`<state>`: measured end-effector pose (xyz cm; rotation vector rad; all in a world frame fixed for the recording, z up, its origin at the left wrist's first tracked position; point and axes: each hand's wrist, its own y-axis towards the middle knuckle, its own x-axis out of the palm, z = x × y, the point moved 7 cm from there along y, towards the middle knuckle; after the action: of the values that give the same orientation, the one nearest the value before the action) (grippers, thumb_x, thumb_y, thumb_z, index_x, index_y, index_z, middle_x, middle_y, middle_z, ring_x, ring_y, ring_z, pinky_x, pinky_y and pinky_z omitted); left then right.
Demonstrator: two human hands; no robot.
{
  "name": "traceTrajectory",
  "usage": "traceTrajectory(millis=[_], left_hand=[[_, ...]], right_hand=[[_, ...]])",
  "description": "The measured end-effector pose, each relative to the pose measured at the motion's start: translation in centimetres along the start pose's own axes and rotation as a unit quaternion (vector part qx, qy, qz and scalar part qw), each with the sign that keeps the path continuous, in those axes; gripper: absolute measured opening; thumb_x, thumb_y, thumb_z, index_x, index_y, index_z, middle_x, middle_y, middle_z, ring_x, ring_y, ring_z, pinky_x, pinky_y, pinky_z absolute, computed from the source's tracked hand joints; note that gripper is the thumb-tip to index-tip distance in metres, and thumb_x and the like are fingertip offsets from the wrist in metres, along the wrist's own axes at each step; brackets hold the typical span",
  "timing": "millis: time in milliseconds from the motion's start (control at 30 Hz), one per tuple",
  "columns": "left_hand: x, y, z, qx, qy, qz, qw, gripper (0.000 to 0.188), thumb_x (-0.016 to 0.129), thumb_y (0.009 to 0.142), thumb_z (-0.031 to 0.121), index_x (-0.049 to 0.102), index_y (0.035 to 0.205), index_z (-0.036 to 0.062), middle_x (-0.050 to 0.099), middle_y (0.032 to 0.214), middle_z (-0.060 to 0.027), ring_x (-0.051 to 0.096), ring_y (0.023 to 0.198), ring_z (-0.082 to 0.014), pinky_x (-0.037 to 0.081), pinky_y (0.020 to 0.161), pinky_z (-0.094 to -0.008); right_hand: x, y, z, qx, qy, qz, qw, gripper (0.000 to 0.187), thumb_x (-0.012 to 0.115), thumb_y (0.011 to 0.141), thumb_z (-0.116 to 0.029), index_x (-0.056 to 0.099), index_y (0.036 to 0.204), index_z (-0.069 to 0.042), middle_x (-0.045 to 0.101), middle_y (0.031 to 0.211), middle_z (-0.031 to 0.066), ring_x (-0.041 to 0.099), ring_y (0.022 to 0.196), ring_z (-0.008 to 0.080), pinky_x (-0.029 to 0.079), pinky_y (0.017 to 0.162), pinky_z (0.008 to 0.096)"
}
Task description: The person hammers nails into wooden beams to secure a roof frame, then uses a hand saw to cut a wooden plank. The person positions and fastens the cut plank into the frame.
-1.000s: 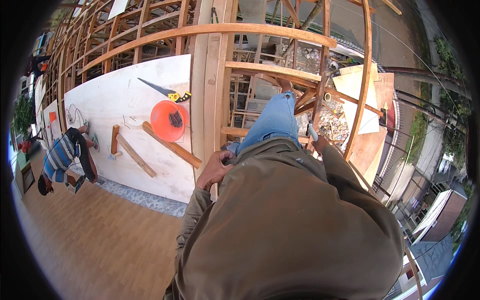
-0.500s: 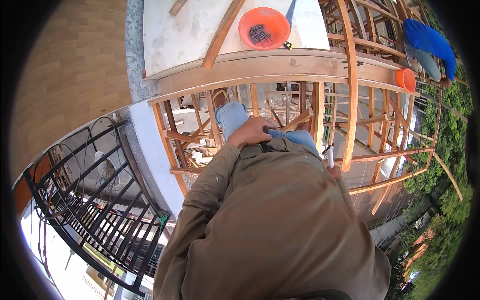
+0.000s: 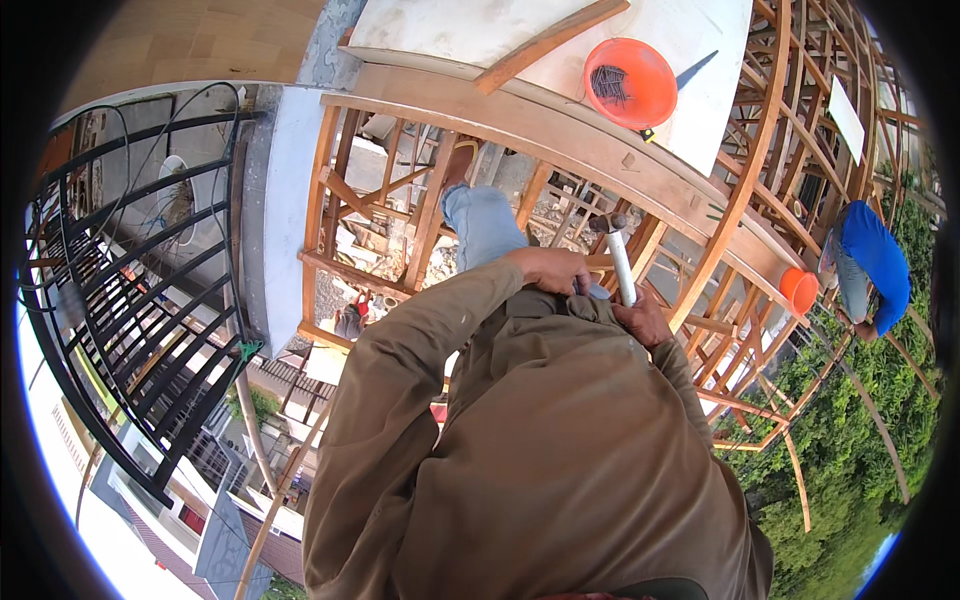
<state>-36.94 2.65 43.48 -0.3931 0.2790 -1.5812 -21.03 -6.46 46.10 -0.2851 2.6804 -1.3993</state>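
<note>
My left hand (image 3: pixel 553 270) is bent in at my waist, over the front hem of my brown shirt (image 3: pixel 560 430). Its fingers are curled together there, and whatever they pinch is hidden. Just to its right, my right hand (image 3: pixel 645 318) is closed around the lower end of a hammer (image 3: pixel 620 265) with a whitish handle. The hammer's dark head points up and away from me. Beyond my hands, an orange plastic bowl (image 3: pixel 655 85) with dark nails (image 3: pixel 608 84) in it sits on a white panel.
Below me is an open wooden frame of beams (image 3: pixel 425 215), with gaps down to rubble. A long timber (image 3: pixel 550 45) lies across the white panel (image 3: pixel 420 28). Black metal railing (image 3: pixel 150 250) stands left. At right, a person in blue (image 3: pixel 873 255) bends near another orange container (image 3: pixel 798 291).
My right hand has come up and inward with the hammer, which now shows fully beside my left hand. The left hand has shifted slightly right. The whole view has turned.
</note>
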Motion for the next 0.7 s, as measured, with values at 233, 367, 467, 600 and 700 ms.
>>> traceTrajectory(millis=[233,367,467,600,700], left_hand=[[-0.5,-1.4,0.6,0.010,-0.021,0.055,0.998,0.023,0.074,0.084,0.011,0.073,0.106,0.0025,0.073,0.105,-0.0155,0.069,0.100,-0.0297,0.053,0.086,-0.0416],[-0.4,-1.8,0.5,0.058,-0.062,0.122,0.989,0.022,0.073,0.085,0.012,0.072,0.104,0.0012,0.073,0.102,-0.0156,0.070,0.097,-0.0284,0.053,0.085,-0.0397],[-0.8,-2.0,2.2,0.066,-0.078,0.131,0.986,0.021,0.071,0.085,0.010,0.072,0.104,-0.0002,0.073,0.102,-0.0158,0.070,0.097,-0.0278,0.053,0.086,-0.0390],[0.1,-1.6,1.6,0.011,-0.132,0.085,0.988,0.022,0.066,0.086,0.004,0.071,0.106,-0.0016,0.073,0.104,-0.0152,0.069,0.099,-0.0262,0.053,0.089,-0.0371],[-0.6,-2.4,2.4,-0.035,-0.027,0.033,0.998,0.026,0.063,0.085,0.002,0.072,0.109,-0.0016,0.074,0.105,-0.0152,0.069,0.098,-0.0258,0.053,0.090,-0.0362]], right_hand=[[2.3,-0.2,-3.5,-0.018,-0.026,-0.062,0.998,0.034,0.063,0.081,-0.005,0.061,0.115,0.000,0.066,0.097,0.0062,0.061,0.091,0.0168,0.049,0.088,0.0314],[2.0,-0.6,-3.7,-0.015,-0.042,-0.068,0.997,0.027,0.063,0.081,-0.003,0.058,0.108,-0.002,0.059,0.092,0.0017,0.055,0.087,0.0129,0.047,0.082,0.0290],[2.1,-2.3,-5.9,-0.032,-0.027,-0.069,0.997,0.024,0.063,0.082,-0.003,0.057,0.105,-0.003,0.054,0.088,-0.0002,0.050,0.083,0.0107,0.044,0.076,0.0271],[2.6,-2.9,-4.4,-0.065,0.117,-0.051,0.990,0.030,0.062,0.083,-0.001,0.056,0.113,-0.003,0.058,0.097,0.0016,0.054,0.092,0.0119,0.046,0.083,0.0272],[3.6,0.5,-1.0,-0.068,-0.049,-0.085,0.993,0.031,0.063,0.081,0.000,0.058,0.112,-0.003,0.060,0.099,0.0033,0.056,0.097,0.0123,0.046,0.087,0.0292]])
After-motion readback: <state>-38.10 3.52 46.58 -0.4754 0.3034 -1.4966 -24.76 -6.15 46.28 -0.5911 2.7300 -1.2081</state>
